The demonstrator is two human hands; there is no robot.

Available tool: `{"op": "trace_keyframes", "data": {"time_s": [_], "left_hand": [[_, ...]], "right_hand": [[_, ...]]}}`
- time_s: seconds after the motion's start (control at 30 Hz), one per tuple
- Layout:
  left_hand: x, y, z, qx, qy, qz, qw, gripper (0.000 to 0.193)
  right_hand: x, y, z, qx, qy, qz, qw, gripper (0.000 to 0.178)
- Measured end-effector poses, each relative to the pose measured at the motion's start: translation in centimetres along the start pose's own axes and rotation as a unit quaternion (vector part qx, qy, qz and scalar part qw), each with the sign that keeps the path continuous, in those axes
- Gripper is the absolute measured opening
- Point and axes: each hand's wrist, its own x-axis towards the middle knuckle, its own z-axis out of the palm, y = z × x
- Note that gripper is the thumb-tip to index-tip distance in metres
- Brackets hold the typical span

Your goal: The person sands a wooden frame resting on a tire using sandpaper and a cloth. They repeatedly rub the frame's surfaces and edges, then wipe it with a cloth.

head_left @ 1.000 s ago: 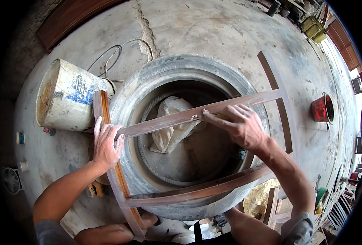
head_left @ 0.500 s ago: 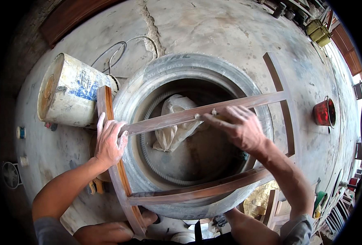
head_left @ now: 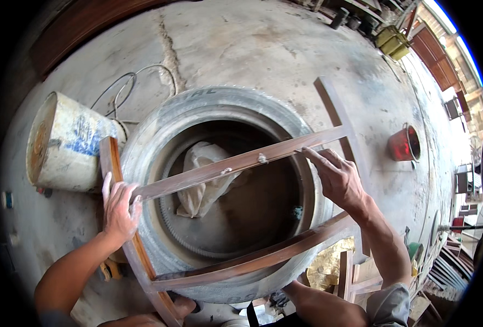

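A brown wooden frame [head_left: 241,163] with two long side pieces and two crossrails lies over a large grey tyre [head_left: 225,98]. My left hand [head_left: 121,210], dusted with white, grips the frame's left side piece where the upper rail joins it. At the right part of that rail is my right hand [head_left: 337,177], its index finger stretched to the wood and the other fingers bent. Whatever its fingertips pinch is too small to make out. Two whitish putty-like lumps, one larger [head_left: 262,158] and one smaller [head_left: 226,171], stick to the rail left of this hand.
A crumpled whitish plastic bag [head_left: 200,185] lies inside the tyre. To the left, a paint-stained bucket [head_left: 69,141] rests on its side near a looped cable [head_left: 135,82]. A red pail [head_left: 404,144] stands at right. Wooden pieces [head_left: 346,278] are by my right leg.
My right hand has slid rightward along the upper rail, away from the putty-like lumps, which now show plainly. The left hand keeps its hold. The whole view has shifted, with things appearing further left.
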Motion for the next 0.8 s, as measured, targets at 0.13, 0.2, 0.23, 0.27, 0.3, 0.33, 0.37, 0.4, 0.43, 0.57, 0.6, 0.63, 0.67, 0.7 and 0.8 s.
{"op": "trace_keyframes", "data": {"time_s": [0.13,0.2,0.23,0.27,0.3,0.33,0.37,0.4,0.43,0.57,0.6,0.63,0.67,0.7,0.8], "left_hand": [[-0.2,0.0,0.0,0.005,0.000,-0.003,1.000,0.031],[0.1,0.3,-0.2,0.003,0.002,-0.001,1.000,0.031],[0.1,0.3,-0.2,0.005,0.001,-0.001,1.000,0.031],[0.0,0.2,-0.1,0.003,0.001,-0.005,1.000,0.031],[0.0,0.2,0.0,0.002,0.001,-0.006,1.000,0.031],[0.0,0.2,0.1,0.000,0.000,-0.008,1.000,0.031],[0.0,0.3,0.3,-0.002,0.000,-0.010,1.000,0.031],[-0.1,0.2,0.1,-0.005,-0.003,-0.006,1.000,0.032],[-0.1,0.2,0.1,-0.004,-0.003,-0.005,1.000,0.032],[-0.1,0.1,0.0,-0.006,-0.004,-0.002,1.000,0.033],[-0.1,0.1,0.0,-0.007,-0.006,-0.002,1.000,0.033],[0.0,0.2,-0.1,-0.006,-0.008,-0.002,1.000,0.033],[0.1,0.3,-0.1,-0.006,-0.010,-0.002,1.000,0.033],[0.0,0.3,-0.2,-0.005,-0.012,-0.003,1.000,0.033],[-0.1,0.2,-0.1,-0.005,-0.012,-0.002,1.000,0.032]], "right_hand": [[-0.6,2.5,0.7,-0.081,0.014,-0.033,0.996,0.061],[-0.5,3.3,0.9,-0.075,0.046,-0.058,0.994,0.051],[-0.5,3.5,0.9,-0.067,0.043,-0.053,0.995,0.050],[-0.5,3.7,0.9,-0.059,0.040,-0.049,0.996,0.049],[-0.5,3.7,0.8,-0.052,0.037,-0.044,0.997,0.047],[-0.4,3.8,0.8,-0.051,0.036,-0.043,0.997,0.045],[-0.5,4.1,0.6,-0.054,0.030,-0.048,0.997,0.045],[-0.6,4.5,0.6,-0.053,0.025,-0.053,0.997,0.045],[-0.6,4.7,0.6,-0.052,0.020,-0.059,0.997,0.045],[-0.9,5.1,0.3,-0.041,0.015,-0.038,0.998,0.043],[-0.9,5.2,0.5,-0.044,0.025,-0.043,0.998,0.041],[-0.8,5.3,0.6,-0.047,0.035,-0.048,0.997,0.040],[-0.7,5.3,0.7,-0.051,0.045,-0.053,0.996,0.038],[-0.7,5.2,0.8,-0.048,0.041,-0.054,0.997,0.040],[-0.5,4.8,1.2,-0.047,0.028,-0.055,0.997,0.046]]}}
